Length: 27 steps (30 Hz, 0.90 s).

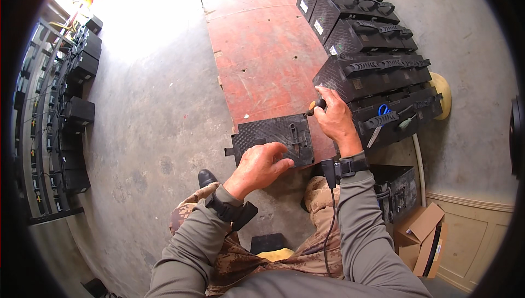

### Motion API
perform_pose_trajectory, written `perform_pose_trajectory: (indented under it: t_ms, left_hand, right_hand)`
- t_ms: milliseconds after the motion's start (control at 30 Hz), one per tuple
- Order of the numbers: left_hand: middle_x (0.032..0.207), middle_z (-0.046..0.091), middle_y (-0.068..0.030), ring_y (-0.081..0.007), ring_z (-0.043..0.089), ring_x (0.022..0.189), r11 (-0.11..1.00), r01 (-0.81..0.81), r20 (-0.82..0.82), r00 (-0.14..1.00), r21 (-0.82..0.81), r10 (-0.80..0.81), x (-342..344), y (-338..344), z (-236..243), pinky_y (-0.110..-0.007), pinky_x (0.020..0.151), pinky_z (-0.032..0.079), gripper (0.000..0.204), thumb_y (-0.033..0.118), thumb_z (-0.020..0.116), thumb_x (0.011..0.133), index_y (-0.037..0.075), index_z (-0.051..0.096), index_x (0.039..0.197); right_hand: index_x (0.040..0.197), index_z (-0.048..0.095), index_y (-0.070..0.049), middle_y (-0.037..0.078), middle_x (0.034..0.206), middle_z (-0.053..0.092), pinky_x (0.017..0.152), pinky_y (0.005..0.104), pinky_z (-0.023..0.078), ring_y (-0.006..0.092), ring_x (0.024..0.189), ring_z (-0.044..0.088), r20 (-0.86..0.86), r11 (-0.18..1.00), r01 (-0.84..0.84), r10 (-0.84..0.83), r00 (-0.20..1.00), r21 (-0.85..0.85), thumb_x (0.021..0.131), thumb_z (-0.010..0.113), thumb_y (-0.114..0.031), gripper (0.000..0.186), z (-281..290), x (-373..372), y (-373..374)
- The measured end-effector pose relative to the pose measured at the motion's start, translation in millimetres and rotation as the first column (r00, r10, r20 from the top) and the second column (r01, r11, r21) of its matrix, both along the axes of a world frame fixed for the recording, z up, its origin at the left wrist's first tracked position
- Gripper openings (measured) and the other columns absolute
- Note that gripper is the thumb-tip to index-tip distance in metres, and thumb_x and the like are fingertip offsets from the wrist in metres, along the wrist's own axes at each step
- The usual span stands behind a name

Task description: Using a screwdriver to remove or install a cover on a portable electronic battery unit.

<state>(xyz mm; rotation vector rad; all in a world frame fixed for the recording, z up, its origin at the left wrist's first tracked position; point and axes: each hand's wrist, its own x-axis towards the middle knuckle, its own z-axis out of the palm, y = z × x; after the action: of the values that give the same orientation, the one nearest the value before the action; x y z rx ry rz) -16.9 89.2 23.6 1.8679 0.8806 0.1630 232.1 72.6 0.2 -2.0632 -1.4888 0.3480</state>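
A black plastic battery-case panel (268, 128) with a textured face lies on the near end of the red board. Its upper right corner is met by a short screwdriver (315, 105) with an orange and black handle, gripped by my right hand (336, 120). The driver's tip is too small to see clearly. My left hand (260, 165) rests over the panel's near edge, thumb apart from the bent fingers, with nothing visible in it. Beside that hand, a raised handle-like piece (295, 135) shows on the panel. Part of the panel is hidden under the left hand.
Black cases (377, 68) with handles line the right side of the red board (262, 52). Blue-handled scissors (383, 113) and a green-handled tool (406, 123) lie on the nearest case. An opened cardboard box (424, 232) is at lower right. A rack (54, 128) of black units stands left.
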Motion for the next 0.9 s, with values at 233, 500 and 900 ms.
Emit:
perform_pose_trajectory:
  t_ms: [233, 500, 900]
  left_hand:
    - [0.093, 0.072, -0.0166, -0.0291, 0.071, 0.085, 0.999, -0.01, 0.018, 1.0, 0.051, 0.009, 0, -2, -4, -0.038, 0.075, 0.055, 0.036, 0.028, 0.073, 0.084, 0.001, 0.067, 0.108]
    - [0.093, 0.072, -0.0166, -0.0294, 0.071, 0.085, 0.998, 0.003, 0.01, 1.0, 0.056, -0.004, 1, -1, -6, -0.038, 0.075, 0.055, 0.037, 0.028, 0.073, 0.084, 0.001, 0.067, 0.109]
    - [0.092, 0.072, -0.0164, -0.0286, 0.071, 0.084, 0.999, 0.0, 0.009, 1.0, 0.052, -0.001, -1, -2, -7, -0.037, 0.074, 0.055, 0.036, 0.027, 0.073, 0.084, 0.001, 0.067, 0.109]
  right_hand:
    - [0.124, 0.06, -0.004, 0.021, 0.114, 0.063, 0.091, 0.0454, 0.049, 0.0403, 0.106, 0.061, 0.052, 0.997, -0.029, 0.026, 0.998, 0.072, 0.085, 0.066, -0.022, 0.043, 0, 0, -1]
    - [0.123, 0.06, -0.003, 0.022, 0.118, 0.062, 0.092, 0.0449, 0.049, 0.04, 0.108, 0.06, 0.049, 0.998, 0.01, -0.007, 0.999, -0.065, 0.085, 0.066, -0.023, 0.044, 2, 2, -1]
    - [0.122, 0.061, -0.006, 0.02, 0.113, 0.064, 0.09, 0.0457, 0.05, 0.0404, 0.103, 0.062, 0.008, 0.995, 0.014, -0.013, 1.0, -0.101, 0.084, 0.064, -0.02, 0.04, 5, -2, 0]
